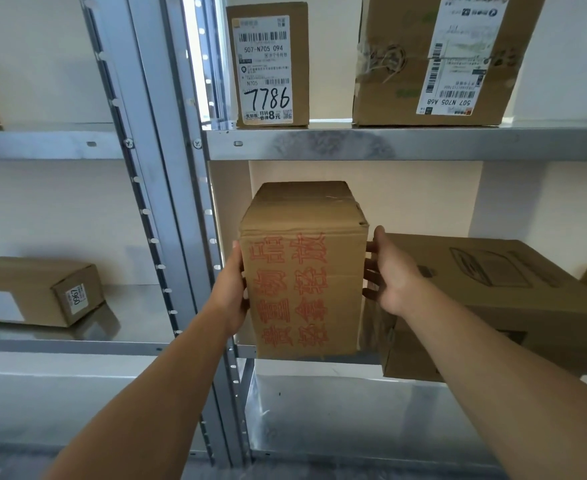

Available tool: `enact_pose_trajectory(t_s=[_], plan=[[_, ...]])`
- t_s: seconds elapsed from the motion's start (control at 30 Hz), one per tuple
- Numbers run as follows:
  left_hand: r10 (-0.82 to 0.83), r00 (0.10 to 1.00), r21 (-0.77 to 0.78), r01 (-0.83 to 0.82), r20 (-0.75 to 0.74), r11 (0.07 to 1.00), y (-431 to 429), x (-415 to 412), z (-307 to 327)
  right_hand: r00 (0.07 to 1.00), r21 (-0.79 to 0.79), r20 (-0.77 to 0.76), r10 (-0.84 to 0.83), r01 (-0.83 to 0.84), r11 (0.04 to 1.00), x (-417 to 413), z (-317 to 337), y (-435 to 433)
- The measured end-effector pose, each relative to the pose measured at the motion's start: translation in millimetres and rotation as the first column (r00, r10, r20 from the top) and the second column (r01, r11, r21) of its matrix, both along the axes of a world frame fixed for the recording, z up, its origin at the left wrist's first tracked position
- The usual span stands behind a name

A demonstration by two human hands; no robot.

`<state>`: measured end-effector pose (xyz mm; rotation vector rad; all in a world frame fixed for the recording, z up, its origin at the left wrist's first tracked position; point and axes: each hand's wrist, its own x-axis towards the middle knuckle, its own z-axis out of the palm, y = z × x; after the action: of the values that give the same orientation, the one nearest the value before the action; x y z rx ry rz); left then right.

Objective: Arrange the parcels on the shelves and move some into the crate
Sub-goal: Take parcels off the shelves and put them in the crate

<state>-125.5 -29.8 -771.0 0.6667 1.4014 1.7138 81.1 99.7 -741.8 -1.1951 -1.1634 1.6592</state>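
Tall brown parcel [306, 289] with red printed characters, upright, at the front of the middle shelf [368, 358] in the right bay, held between both hands. Its bottom edge is level with the shelf lip; can't tell if it rests on the shelf or is just off it. Left hand [231, 292] is flat against the parcel's left face, thumb by the front edge; its other fingers are hidden behind the box, so can't tell how they lie. Right hand [392, 278] is on the right face, fingers [371, 271] spread and pressing on the cardboard, thumb up near the top corner. Just right of the parcel is a large flat carton [493, 306], overhanging the shelf front, close behind the right hand. The upper shelf [389, 143] has a labelled parcel marked 7786 [268, 64] and a bigger parcel [406, 64] with an upside-down label, apart from each other. In the left bay, a small parcel [39, 292] with a 0967 tag lies on its shelf. Grey slotted uprights [167, 202] divide the bays.
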Motion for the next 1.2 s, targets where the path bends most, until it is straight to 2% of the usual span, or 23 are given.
enact_pose_trajectory(t_s=[0.3,0.47,0.8,1.2], plan=[[0.01,1.0,0.011,-0.01,0.028,1.0,-5,-4,6,0.995,-0.089,-0.094,0.041,-0.049,0.995,-4,-6,-6],[-0.001,1.0,0.006,0.001,0.019,1.0,-6,-9,4,0.999,-0.096,-0.05,0.018,-0.022,0.995,-4,-2,-14],[0.006,0.996,0.05,-0.011,0.086,0.999,-9,1,-2,0.997,-0.117,-0.082,-0.012,0.003,0.993,1,1,-17],[-0.02,0.998,0.044,0.017,0.062,0.999,-17,2,-1,0.991,-0.123,-0.128,0.048,-0.064,0.99,0,-4,-12]])
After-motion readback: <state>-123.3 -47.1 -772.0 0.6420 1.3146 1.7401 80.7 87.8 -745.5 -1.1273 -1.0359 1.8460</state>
